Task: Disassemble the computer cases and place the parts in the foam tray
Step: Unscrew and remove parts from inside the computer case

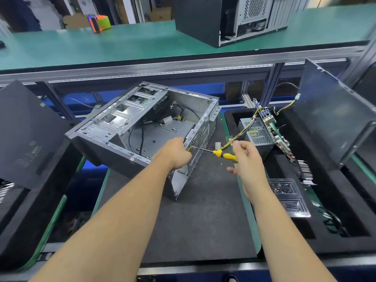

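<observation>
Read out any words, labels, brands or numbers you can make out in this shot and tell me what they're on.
No text is legible here.
White label inside the open computer case: too blurred to read.
Power supply in the foam tray: yellowish sticker, print too small.
Motherboard: markings too small to read.
Screwdriver: no lettering visible.

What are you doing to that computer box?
A person is taking apart an open computer case on a dark work mat. The left hand grips the case's back edge, and the right hand holds a yellow-handled screwdriver with its tip pointed at that edge. The case looks mostly emptied, with only some cables left inside. A power supply and a circuit board already sit in the black foam tray on the right.
</observation>
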The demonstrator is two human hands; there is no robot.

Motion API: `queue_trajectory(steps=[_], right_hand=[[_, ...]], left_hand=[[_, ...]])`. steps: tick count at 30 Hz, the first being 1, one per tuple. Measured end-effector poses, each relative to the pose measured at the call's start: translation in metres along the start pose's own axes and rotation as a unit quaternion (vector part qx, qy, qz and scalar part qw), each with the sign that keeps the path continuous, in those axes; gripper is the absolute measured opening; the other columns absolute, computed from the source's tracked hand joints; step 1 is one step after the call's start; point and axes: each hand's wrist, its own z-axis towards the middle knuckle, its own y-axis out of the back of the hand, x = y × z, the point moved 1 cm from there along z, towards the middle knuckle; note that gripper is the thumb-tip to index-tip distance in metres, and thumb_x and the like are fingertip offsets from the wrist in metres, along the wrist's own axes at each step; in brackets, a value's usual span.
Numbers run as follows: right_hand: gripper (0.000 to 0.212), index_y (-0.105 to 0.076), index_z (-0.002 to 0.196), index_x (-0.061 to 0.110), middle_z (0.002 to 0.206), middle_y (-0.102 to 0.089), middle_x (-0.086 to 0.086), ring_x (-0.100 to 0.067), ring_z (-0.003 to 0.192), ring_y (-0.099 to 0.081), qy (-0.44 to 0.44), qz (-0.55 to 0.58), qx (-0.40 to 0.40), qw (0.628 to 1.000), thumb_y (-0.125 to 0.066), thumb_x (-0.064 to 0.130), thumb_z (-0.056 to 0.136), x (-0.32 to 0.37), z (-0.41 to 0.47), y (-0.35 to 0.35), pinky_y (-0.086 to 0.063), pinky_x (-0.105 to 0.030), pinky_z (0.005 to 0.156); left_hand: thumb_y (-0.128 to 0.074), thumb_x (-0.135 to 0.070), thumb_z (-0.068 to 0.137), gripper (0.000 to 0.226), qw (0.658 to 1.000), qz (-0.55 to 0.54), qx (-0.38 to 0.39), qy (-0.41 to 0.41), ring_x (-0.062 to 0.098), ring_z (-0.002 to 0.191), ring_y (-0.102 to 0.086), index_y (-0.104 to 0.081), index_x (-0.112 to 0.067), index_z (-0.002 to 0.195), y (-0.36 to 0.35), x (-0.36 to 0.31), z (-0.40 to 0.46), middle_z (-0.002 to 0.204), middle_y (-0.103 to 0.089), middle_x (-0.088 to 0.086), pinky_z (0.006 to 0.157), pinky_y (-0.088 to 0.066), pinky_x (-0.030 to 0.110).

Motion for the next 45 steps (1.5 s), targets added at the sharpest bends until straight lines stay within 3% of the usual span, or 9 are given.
queue_trajectory(steps=[4, 9, 15, 22, 26, 30, 35, 40, 45], right_hand=[[0.036, -0.062, 0.079, 0.017, 0.058, -0.055, -0.001, -0.015, 0.046, -0.047, -0.019, -0.093, -0.021, 0.995, -0.044, 0.039, 0.103, -0.0066, 0.0022, 0.0009, -0.04, -0.033, 0.052], [0.015, -0.064, 0.082, 0.02, 0.074, -0.065, 0.014, 0.002, 0.063, -0.051, 0.123, -0.126, -0.035, 0.984, -0.06, 0.018, 0.096, -0.0045, -0.0028, 0.0019, -0.041, -0.012, 0.059], [0.029, -0.065, 0.092, 0.03, 0.093, -0.071, 0.012, -0.006, 0.071, -0.059, 0.108, -0.043, 0.004, 0.993, -0.068, 0.001, 0.089, -0.0007, -0.0058, 0.0037, -0.052, -0.033, 0.076], [0.032, -0.061, 0.09, 0.022, 0.077, -0.06, 0.001, -0.016, 0.058, -0.052, -0.006, -0.09, -0.005, 0.996, -0.044, 0.046, 0.103, -0.0028, -0.0009, 0.003, -0.048, -0.031, 0.051], [0.033, -0.057, 0.078, 0.013, 0.065, -0.053, 0.001, -0.021, 0.066, -0.047, 0.051, -0.156, -0.019, 0.986, -0.048, 0.035, 0.102, -0.0039, -0.002, 0.0048, -0.05, -0.049, 0.068], [0.009, -0.062, 0.087, 0.022, 0.08, -0.059, 0.008, -0.005, 0.065, -0.047, 0.117, -0.144, -0.016, 0.982, -0.062, 0.018, 0.096, -0.0011, -0.0046, 0.0052, -0.036, -0.027, 0.066], [0.034, -0.062, 0.095, 0.034, 0.104, -0.063, 0.002, -0.006, 0.073, -0.06, 0.119, -0.074, 0.019, 0.99, -0.065, 0.001, 0.09, 0.0008, -0.0064, 0.0055, -0.049, -0.028, 0.073], [0.01, -0.061, 0.091, 0.03, 0.087, -0.062, 0.012, -0.006, 0.071, -0.061, 0.06, -0.045, 0.004, 0.997, -0.057, 0.033, 0.1, 0.0004, -0.0038, 0.001, -0.049, -0.023, 0.051], [0.039, -0.06, 0.08, 0.013, 0.063, -0.055, 0.002, -0.022, 0.064, -0.049, 0.036, -0.163, -0.004, 0.986, -0.042, 0.038, 0.103, -0.0056, 0.0023, 0.0039, -0.041, -0.036, 0.063]], left_hand=[[-0.055, -0.017, 0.083, 0.007, 1.0, -0.012, 0.001, 0.003, 0.029, 0.078, -0.068, -0.054, -0.016, 0.09, 0.0005, -0.0004, -0.0008, 0.087, -0.065, 0.008, 0.073, -0.06, 0.043], [-0.055, -0.017, 0.083, 0.005, 1.0, -0.012, -0.002, 0.001, 0.029, 0.077, -0.069, -0.053, -0.018, 0.088, 0.0002, -0.0005, -0.0006, 0.087, -0.065, 0.008, 0.075, -0.06, 0.046], [-0.056, -0.018, 0.083, 0.006, 1.0, -0.007, -0.004, -0.003, 0.028, 0.076, -0.07, -0.052, -0.019, 0.086, -0.0003, 0.0001, 0.0, 0.086, -0.065, 0.007, 0.073, -0.061, 0.046], [-0.057, -0.017, 0.083, 0.008, 1.0, -0.016, -0.005, 0.003, 0.029, 0.076, -0.07, -0.05, -0.019, 0.083, -0.0008, 0.0, -0.0004, 0.085, -0.063, 0.007, 0.059, -0.051, 0.033], [-0.057, -0.017, 0.083, 0.007, 1.0, -0.026, -0.002, 0.007, 0.029, 0.077, -0.07, -0.051, -0.018, 0.085, -0.0011, 0.0011, -0.0003, 0.085, -0.064, 0.008, 0.056, -0.048, 0.03], [-0.059, -0.018, 0.084, 0.008, 1.0, -0.028, -0.003, 0.009, 0.03, 0.078, -0.07, -0.051, -0.018, 0.085, -0.0016, 0.0016, 0.001, 0.085, -0.064, 0.008, 0.056, -0.047, 0.031], [-0.059, -0.018, 0.084, 0.012, 0.999, -0.032, -0.001, 0.012, 0.031, 0.078, -0.07, -0.047, -0.019, 0.083, -0.0027, 0.003, 0.0022, 0.083, -0.063, 0.008, 0.057, -0.046, 0.031], [-0.06, -0.019, 0.085, 0.014, 0.999, -0.034, -0.001, 0.013, 0.032, 0.079, -0.07, -0.046, -0.02, 0.082, -0.0033, 0.0039, 0.0031, 0.083, -0.062, 0.008, 0.059, -0.046, 0.032], [-0.06, -0.018, 0.085, 0.012, 0.999, -0.033, -0.001, 0.009, 0.03, 0.077, -0.07, -0.048, -0.02, 0.083, -0.0038, 0.0044, 0.0037, 0.083, -0.063, 0.008, 0.059, -0.047, 0.032]])
